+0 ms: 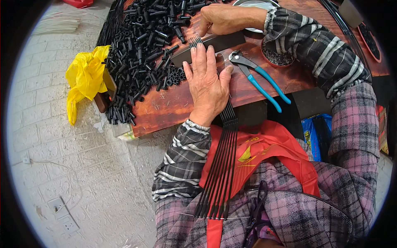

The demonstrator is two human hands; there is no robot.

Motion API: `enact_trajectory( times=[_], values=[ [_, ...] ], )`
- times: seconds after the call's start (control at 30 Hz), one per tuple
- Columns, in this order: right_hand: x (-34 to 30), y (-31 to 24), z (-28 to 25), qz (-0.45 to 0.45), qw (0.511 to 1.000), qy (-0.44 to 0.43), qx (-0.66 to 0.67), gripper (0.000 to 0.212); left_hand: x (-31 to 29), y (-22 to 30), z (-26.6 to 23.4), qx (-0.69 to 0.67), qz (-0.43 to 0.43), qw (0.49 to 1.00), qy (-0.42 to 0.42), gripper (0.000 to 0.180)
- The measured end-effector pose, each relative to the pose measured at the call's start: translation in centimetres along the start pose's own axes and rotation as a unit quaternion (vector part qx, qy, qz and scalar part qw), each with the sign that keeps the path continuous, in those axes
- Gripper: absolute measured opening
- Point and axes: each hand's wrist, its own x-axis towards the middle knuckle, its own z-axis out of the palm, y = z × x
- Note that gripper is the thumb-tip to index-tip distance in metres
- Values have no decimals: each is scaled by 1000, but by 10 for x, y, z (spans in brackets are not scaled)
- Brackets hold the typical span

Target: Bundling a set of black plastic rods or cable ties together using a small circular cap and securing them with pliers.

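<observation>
My left hand (205, 84) lies flat with its fingers stretched out, pressing on a row of thin black rods (217, 173). The rods run from my lap up over the table edge and under the palm. Past the fingertips their thin wire-like ends (194, 40) fan out beside a dark rectangular bar (226, 42). My right hand (229, 19) is closed just beyond these ends, fingers curled down close to them. Whatever it may hold is hidden. Pliers with blue handles (260, 78) rest on the table to the right of my left hand.
Many short black tubes (138, 45) are heaped on the reddish wooden table (161, 109) at the left. A yellow plastic bag (87, 76) hangs at its left edge. Under my right sleeve stands a bowl of small dark bits (278, 58); behind it is a round pale dish (256, 5).
</observation>
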Motion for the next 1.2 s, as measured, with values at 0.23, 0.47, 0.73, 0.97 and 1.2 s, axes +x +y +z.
enact_trajectory(
  times=[0.23,0.47,0.73,0.97,1.2],
  values=[
    [-8,-20,-5,-7,998,10,-60,19,-2,-1,2,-5,7,1000,8,57],
    [3,-10,1,38,999,20,17,14,1,3,3,-17,11,1000,12,56],
    [-13,-31,29,25,999,31,1,23,-9,1,-11,-34,11,999,23,56],
    [-57,4,-72,171,973,-37,-150,21,-17,0,-18,-49,35,998,6,58],
    [-81,3,-67,240,963,2,-123,16,-16,9,-11,-28,21,999,17,62]
  ],
)
